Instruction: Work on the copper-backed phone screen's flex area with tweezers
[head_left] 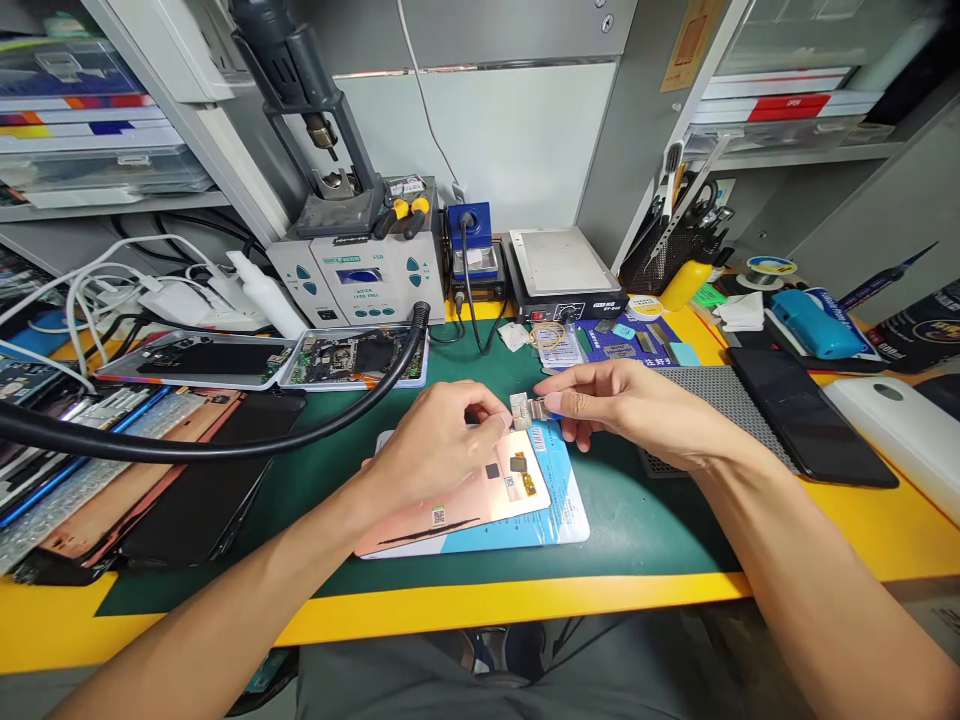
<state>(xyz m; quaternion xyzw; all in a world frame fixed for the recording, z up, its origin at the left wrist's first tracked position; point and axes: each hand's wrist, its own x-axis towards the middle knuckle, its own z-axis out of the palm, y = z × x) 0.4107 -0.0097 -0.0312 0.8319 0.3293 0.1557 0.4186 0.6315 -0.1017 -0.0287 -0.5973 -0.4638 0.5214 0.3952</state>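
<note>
Between my two hands is a small silvery metal part (520, 411) with a ribbon-like piece running to the right. My right hand (600, 400) pinches the right end of it between thumb and forefinger, where a bit of blue shows. My left hand (457, 430) has its fingers closed at the part's left side; what its fingertips grip is hidden. Under my left hand lies a copper-pink panel (420, 510) with small dark and gold pieces at its right. Below that panel is a blue and white sheet (566, 500) on the green mat (630, 530).
A black hose (330, 430) arches over the left side from the rework station (367, 275). Phone panels (202, 480) lie left. A perforated plate (690, 400) and a black phone (810, 415) lie right. Behind stand a blue device (471, 235) and a hot plate (566, 270).
</note>
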